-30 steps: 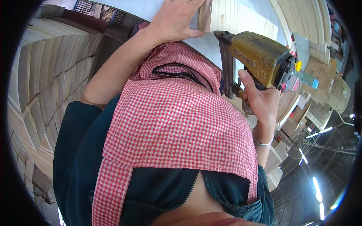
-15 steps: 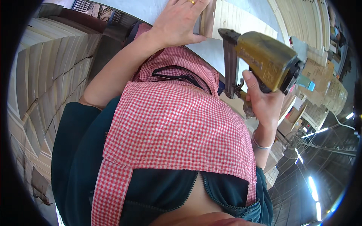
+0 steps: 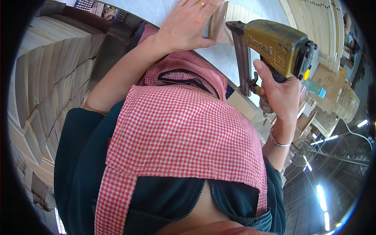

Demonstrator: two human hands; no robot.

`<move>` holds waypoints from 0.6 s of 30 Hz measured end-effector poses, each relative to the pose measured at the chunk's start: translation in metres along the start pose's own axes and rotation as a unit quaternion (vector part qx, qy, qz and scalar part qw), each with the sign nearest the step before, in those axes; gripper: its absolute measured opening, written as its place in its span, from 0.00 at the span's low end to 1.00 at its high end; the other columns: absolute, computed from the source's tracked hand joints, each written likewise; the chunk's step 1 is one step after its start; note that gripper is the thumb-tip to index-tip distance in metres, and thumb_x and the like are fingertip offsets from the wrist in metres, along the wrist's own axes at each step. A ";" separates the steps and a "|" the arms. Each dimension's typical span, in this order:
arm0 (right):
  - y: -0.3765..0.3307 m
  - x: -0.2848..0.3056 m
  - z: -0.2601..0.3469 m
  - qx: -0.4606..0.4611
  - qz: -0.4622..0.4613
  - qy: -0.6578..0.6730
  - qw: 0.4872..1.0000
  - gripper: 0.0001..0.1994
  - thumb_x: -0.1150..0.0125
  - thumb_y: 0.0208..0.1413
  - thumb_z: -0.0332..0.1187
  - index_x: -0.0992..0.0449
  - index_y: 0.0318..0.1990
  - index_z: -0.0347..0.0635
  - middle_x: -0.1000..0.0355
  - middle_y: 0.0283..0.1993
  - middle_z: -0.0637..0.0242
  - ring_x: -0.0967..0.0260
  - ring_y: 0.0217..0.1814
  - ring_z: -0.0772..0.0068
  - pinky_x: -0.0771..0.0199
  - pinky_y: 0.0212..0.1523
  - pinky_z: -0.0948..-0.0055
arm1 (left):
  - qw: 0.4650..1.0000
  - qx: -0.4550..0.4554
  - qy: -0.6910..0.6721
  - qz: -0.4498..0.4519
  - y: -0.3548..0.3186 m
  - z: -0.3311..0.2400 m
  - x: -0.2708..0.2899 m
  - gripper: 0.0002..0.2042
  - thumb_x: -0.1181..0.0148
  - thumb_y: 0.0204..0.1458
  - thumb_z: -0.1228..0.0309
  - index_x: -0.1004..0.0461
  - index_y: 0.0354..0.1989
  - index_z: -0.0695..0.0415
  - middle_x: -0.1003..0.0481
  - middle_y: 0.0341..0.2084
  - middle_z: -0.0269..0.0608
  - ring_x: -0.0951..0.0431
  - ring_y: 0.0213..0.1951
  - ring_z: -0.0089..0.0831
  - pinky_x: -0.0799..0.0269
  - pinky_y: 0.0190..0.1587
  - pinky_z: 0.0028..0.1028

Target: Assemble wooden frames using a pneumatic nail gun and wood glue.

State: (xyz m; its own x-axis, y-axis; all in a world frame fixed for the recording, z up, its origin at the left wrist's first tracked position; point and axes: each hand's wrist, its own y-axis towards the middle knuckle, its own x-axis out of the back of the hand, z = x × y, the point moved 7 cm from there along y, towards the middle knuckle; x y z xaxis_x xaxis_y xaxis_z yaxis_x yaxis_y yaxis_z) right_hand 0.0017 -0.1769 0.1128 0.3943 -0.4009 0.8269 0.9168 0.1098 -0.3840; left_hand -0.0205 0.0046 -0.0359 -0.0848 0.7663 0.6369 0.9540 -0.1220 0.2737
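My right hand grips the handle of a worn yellow-and-black nail gun, thumb along its side. The long magazine of the tool slants down toward my apron, and its dark nose lies in front of a pale wooden piece. From here I cannot tell whether the nose touches the wood. My left hand is stretched out beside the left end of that piece, thumb spread toward it. The top of the picture cuts off its fingertips.
The wood lies on a pale worktable. Stacked boards rise at my left, and more long strips stand at the far right. Beyond the right hand are a bottle with a blue cap and a cardboard box.
The nail gun and my right hand have moved up and slightly right, and the gun now covers more of the wood. The left hand has barely shifted.
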 end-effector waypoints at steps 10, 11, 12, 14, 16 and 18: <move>0.005 0.019 -0.012 0.043 -0.042 0.037 0.998 0.20 0.25 0.51 0.33 0.22 0.49 0.32 0.19 0.37 0.60 0.24 0.28 0.72 0.25 0.26 0.76 | 0.997 0.045 0.015 0.053 0.006 -0.005 -0.002 0.55 0.32 0.49 0.48 0.59 0.74 0.68 0.54 0.74 0.59 0.58 0.76 0.54 0.63 0.76 0.49; 0.002 0.026 -0.017 0.044 -0.074 0.054 0.995 0.19 0.26 0.52 0.33 0.22 0.48 0.32 0.20 0.34 0.61 0.26 0.25 0.74 0.27 0.24 0.78 | 0.997 0.047 0.027 0.051 0.004 -0.007 -0.001 0.55 0.32 0.49 0.48 0.59 0.74 0.68 0.54 0.74 0.59 0.58 0.76 0.54 0.63 0.76 0.49; -0.002 0.035 -0.025 0.046 -0.106 0.071 0.991 0.18 0.27 0.53 0.33 0.22 0.47 0.31 0.21 0.32 0.62 0.27 0.23 0.76 0.29 0.22 0.79 | 0.999 0.047 0.018 0.002 0.001 -0.009 0.001 0.50 0.31 0.50 0.51 0.54 0.73 0.66 0.48 0.70 0.57 0.49 0.69 0.51 0.53 0.70 0.45; -0.009 0.055 -0.050 0.010 -0.161 0.090 0.983 0.16 0.28 0.54 0.33 0.22 0.46 0.32 0.23 0.29 0.64 0.30 0.21 0.78 0.31 0.21 0.80 | 0.995 0.030 -0.002 -0.098 0.000 -0.011 0.005 0.40 0.31 0.51 0.57 0.43 0.69 0.63 0.35 0.62 0.54 0.30 0.55 0.44 0.33 0.58 0.37; -0.015 0.075 -0.090 -0.027 -0.231 0.134 0.963 0.15 0.29 0.55 0.34 0.23 0.45 0.34 0.26 0.25 0.68 0.35 0.18 0.82 0.36 0.18 0.83 | 0.984 0.093 -0.059 -0.141 -0.003 -0.007 0.014 0.39 0.32 0.53 0.57 0.41 0.69 0.62 0.28 0.57 0.56 0.20 0.48 0.42 0.23 0.52 0.35; -0.019 0.088 -0.146 -0.026 -0.272 0.180 0.945 0.17 0.30 0.56 0.35 0.25 0.48 0.34 0.28 0.25 0.68 0.36 0.19 0.83 0.36 0.21 0.84 | 0.973 0.154 -0.094 -0.145 -0.008 -0.009 0.025 0.42 0.33 0.53 0.54 0.45 0.71 0.63 0.28 0.57 0.58 0.20 0.49 0.43 0.23 0.53 0.37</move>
State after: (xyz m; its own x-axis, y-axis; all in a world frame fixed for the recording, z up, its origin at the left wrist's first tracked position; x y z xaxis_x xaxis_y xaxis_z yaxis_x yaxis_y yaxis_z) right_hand 0.0095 -0.3477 0.1330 -0.1893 -0.6694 0.7184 0.9698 -0.2420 0.0300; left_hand -0.0329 0.0192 -0.0159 -0.3369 0.8457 0.4138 0.9411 0.2894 0.1748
